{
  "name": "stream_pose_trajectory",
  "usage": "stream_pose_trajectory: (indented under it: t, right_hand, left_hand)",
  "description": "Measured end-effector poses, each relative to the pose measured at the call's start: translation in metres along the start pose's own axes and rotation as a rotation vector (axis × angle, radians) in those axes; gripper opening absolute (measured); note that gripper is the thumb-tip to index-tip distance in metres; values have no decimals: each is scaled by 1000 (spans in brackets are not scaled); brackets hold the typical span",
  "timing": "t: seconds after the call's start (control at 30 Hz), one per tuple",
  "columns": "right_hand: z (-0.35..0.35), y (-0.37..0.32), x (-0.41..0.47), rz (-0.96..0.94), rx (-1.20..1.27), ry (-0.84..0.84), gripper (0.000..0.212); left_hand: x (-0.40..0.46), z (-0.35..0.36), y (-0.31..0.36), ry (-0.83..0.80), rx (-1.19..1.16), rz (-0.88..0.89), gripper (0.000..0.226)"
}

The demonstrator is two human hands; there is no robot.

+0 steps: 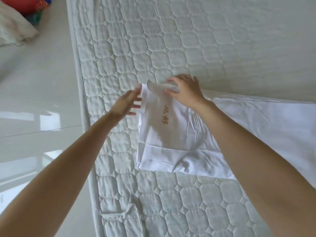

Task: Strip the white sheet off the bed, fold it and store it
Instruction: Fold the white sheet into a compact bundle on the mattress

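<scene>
At the centre of the frame, on the quilted mattress (130,48), the white sheet (171,142) lies folded into a long band that runs off the right edge, gold embroidered characters (165,115) showing on its top layer. The right hand (184,90) pinches the sheet's upper corner between thumb and curled fingers, lifting a small flap. The left hand (127,104), fingers straight and relaxed, touches the sheet's left edge just beside that corner. A pale floor (37,93) fills the left side.
</scene>
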State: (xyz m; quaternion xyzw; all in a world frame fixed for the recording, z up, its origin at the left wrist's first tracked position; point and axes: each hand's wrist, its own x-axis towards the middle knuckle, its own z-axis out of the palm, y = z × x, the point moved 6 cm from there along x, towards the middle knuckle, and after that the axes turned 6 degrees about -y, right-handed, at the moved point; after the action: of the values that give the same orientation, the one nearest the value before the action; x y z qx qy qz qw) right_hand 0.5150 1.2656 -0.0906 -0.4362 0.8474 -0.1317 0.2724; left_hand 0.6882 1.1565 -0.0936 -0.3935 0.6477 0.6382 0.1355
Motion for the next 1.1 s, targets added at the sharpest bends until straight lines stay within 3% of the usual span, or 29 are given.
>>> stream_pose_trajectory:
  t: [0.1,0.13,0.2,0.27,0.33,0.43,0.53,0.6,0.67,0.73,0.83,0.93,1.03,1.1]
  right_hand:
    - [19,-11,3,-22,-80,-156,49]
    - [18,-15,1,-44,-163,-98,40]
    - [2,-21,-4,-109,-309,179,22]
    - [-9,-21,-10,-97,-399,420,18]
    - [0,-24,0,-66,-455,433,20]
    - [10,-32,6,-87,-338,444,26]
    - [-2,-28,-41,-117,-170,662,23]
    - [4,-7,-92,34,-146,760,24]
    - [23,24,-129,268,-144,690,33]
    - [48,40,-135,408,-10,460,55]
    - [95,15,-111,302,-64,151,85]
    - [127,-5,-88,273,-198,-18,93]
    - [122,-1,-86,274,-205,-16,90]
    - [103,-9,-90,164,-221,108,84]
  left_hand:
    - [-11,20,-38,-105,265,-204,92]
    - [-11,22,-46,-46,305,-190,79]
    - [-14,21,-43,135,275,-28,44]
    - [-20,19,-35,305,259,88,29]
    - [-23,19,-40,376,240,78,31]
    - [-42,16,-64,441,126,4,48]
    - [-76,27,-93,249,154,-36,60]
    - [-95,49,-113,14,187,-48,52]
    - [-100,58,-127,-35,210,-24,31]
    - [-96,50,-133,18,281,-15,29]
    - [-95,42,-145,88,421,-41,39]
    - [-96,46,-154,137,461,-100,34]
    - [-93,46,-150,170,453,-108,21]
    - [-93,48,-146,152,410,-106,33]
